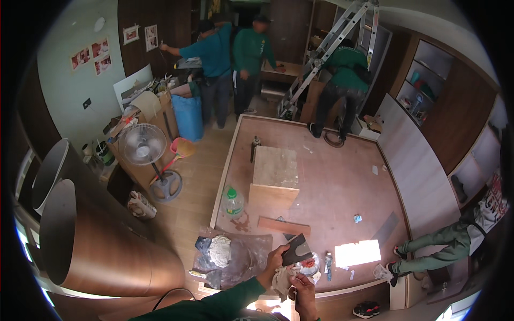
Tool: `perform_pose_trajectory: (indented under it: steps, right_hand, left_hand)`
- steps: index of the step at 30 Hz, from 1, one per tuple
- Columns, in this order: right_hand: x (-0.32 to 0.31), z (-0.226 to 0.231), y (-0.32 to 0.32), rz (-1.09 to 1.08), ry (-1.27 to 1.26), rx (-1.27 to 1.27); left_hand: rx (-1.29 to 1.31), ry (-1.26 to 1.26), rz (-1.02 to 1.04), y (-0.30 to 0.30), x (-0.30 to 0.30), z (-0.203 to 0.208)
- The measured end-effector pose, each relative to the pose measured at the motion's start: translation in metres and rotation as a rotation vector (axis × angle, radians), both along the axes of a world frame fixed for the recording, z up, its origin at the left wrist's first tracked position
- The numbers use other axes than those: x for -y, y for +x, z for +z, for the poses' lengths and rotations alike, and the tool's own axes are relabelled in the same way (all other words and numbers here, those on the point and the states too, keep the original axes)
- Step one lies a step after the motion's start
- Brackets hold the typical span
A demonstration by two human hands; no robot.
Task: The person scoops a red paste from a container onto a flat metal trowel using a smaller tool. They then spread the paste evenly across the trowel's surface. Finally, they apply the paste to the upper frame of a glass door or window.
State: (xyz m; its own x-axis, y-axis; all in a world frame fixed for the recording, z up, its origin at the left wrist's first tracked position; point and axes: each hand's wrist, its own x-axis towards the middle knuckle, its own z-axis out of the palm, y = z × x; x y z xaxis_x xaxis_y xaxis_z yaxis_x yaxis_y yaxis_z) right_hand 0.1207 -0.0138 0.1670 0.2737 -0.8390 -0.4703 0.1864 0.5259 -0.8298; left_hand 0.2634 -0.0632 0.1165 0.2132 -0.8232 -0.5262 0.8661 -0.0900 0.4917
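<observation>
My left hand (pixel 273 262), on a green-sleeved arm, is closed on a dark flat rectangular plate (pixel 296 250) that looks like a putty spreader, with a pale smear at one corner. A crumpled beige rag (pixel 281 282) hangs between my hands. My right hand (pixel 305 295) is closed against the rag's edge; a small dark object partly shows under its fingers, too hidden to name. Just beyond sits a round clear tub (pixel 315 266) with red material inside. To the left, a white lump of putty-like material (pixel 219 251) lies on a stained sheet (pixel 257 255).
A green-capped bottle (pixel 233 203), a wooden box (pixel 274 174) and a brown board strip (pixel 284 224) are on the raised platform (pixel 332 176). Large laminate rolls (pixel 112 241) stand left, near a fan (pixel 143 145). Several people work around a ladder (pixel 326 59); another person (pixel 450 243) is at right.
</observation>
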Motion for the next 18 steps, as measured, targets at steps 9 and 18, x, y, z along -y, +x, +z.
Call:
perform_pose_trajectory:
  steps: [9,18]
  right_hand:
    - [0.008,-0.050,-0.028,-0.178,0.020,-0.196]
    - [-0.028,0.001,0.009,-0.264,-0.373,-0.312]
  left_hand:
    - [-0.312,-0.231,-0.081,0.052,-0.011,0.021]
    - [-0.372,-0.130,0.020,0.044,-0.021,-0.018]
